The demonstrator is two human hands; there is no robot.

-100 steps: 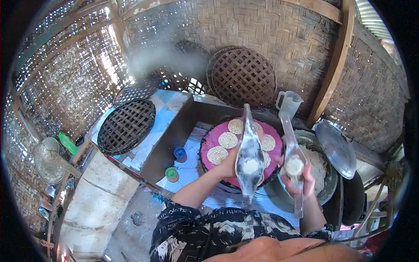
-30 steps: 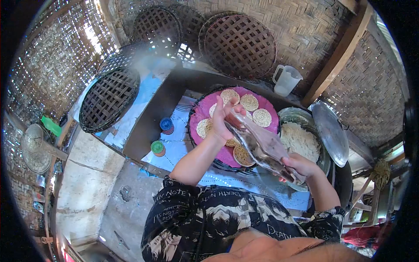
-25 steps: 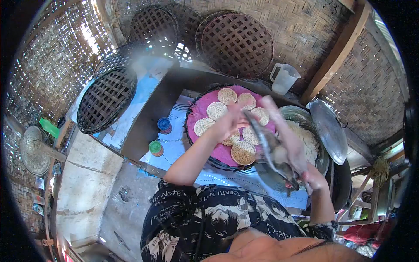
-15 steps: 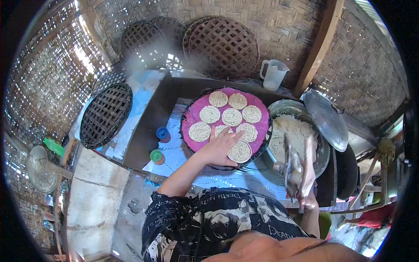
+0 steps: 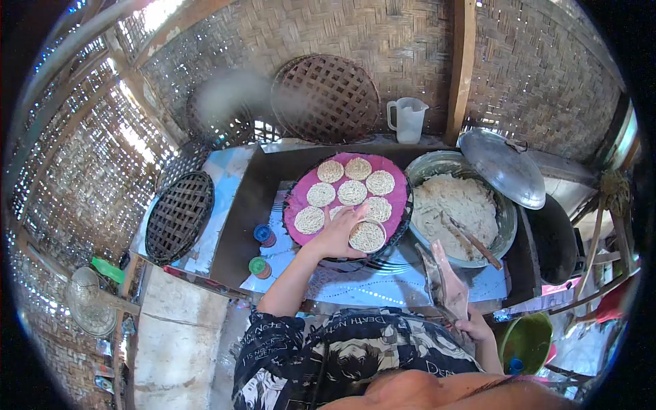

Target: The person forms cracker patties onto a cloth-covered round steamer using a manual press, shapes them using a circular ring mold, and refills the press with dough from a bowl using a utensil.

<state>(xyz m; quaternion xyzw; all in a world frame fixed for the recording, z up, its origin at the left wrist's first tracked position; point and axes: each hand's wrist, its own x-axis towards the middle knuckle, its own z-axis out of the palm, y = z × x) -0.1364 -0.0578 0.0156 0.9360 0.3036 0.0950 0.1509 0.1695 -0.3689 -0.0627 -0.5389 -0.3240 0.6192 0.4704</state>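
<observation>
My left hand reaches over a round tray lined with pink cloth. Its thumb and fingers curl round the left side of a shallow ring mould, which has a disc of pale dough strands inside. Several similar discs lie on the cloth, and one is partly hidden under the fingers. Low on the right, my right hand grips a long two-armed press-like tool, pinkish on one arm and dark on the other. It points up towards a metal basin of pale dough.
A wooden stick rests in the basin, and a metal lid leans behind it. Two small jars stand left of the tray. Behind are a plastic jug and woven trays. A green tub sits lower right.
The tool in my right hand has moved down from over the basin towards my body. My left hand stays at the same disc. The whole view has shifted.
</observation>
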